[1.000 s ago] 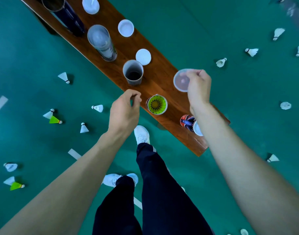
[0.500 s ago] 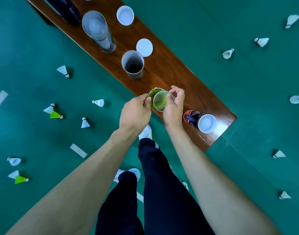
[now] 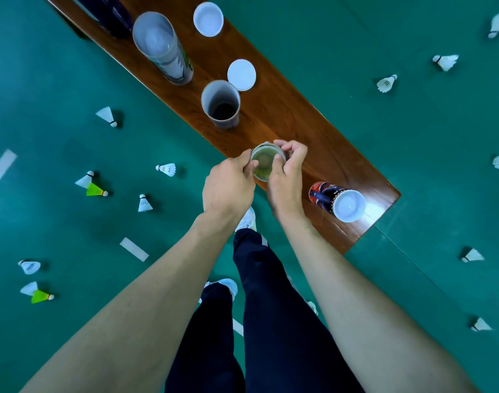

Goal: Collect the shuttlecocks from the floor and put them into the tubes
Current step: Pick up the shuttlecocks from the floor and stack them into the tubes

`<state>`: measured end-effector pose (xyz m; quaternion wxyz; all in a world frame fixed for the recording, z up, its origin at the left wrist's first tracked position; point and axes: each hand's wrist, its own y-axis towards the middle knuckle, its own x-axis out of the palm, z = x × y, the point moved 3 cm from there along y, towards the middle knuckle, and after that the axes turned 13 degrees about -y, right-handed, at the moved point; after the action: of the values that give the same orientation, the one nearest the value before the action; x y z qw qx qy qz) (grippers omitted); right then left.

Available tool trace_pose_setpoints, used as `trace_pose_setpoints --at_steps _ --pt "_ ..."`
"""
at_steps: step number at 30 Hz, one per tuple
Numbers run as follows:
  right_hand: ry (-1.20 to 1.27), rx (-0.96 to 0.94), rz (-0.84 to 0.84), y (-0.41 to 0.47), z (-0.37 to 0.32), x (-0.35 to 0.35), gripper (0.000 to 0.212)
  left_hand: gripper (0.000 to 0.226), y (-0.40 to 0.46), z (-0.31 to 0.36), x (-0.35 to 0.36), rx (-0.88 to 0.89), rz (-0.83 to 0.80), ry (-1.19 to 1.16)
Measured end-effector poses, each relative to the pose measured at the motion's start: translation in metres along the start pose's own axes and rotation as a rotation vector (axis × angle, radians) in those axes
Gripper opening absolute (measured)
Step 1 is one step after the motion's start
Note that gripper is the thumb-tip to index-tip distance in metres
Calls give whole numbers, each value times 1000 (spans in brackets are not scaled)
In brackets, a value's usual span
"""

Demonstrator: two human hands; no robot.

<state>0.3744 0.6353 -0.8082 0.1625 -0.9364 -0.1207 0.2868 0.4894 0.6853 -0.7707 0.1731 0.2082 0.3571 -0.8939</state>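
No brand or writing reads clearly from here; the red-and-blue tube (image 3: 324, 195) has a printed pattern, and the tall clear tube (image 3: 169, 52) has a green label too blurred to read.

I count five tubes on the tabletop (image 3: 285, 114): a dark one (image 3: 106, 9) cut by the top edge, the clear one with white shuttles stacked inside, an open grey one (image 3: 220, 104), the one in my hands (image 3: 266, 165), and the capped red-and-blue one lying tilted near the end. Two loose white lids (image 3: 208, 19) (image 3: 241, 74) lie beside them.

My left hand (image 3: 228, 188) grips the tube's rim from the left. My right hand (image 3: 286, 177) pinches a clear lid (image 3: 264, 158) over its mouth, green shuttles showing through.

On the floor (image 3: 412, 151) I count fifteen shuttles: thirteen white (image 3: 166, 169), two green (image 3: 95, 190) (image 3: 40, 296).
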Motion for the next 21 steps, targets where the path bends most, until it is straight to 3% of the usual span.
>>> trace_pose_setpoints --at_steps 3,8,21 --pt "-57 -58 -35 2 8 -1 19 18 1 -3 3 -23 -19 27" --pt "-283 -195 -55 7 14 1 41 37 -2 -8 10 -50 -38 -12" --pt "-416 -257 30 12 19 9 52 47 7 -21 15 -64 -92 -95"
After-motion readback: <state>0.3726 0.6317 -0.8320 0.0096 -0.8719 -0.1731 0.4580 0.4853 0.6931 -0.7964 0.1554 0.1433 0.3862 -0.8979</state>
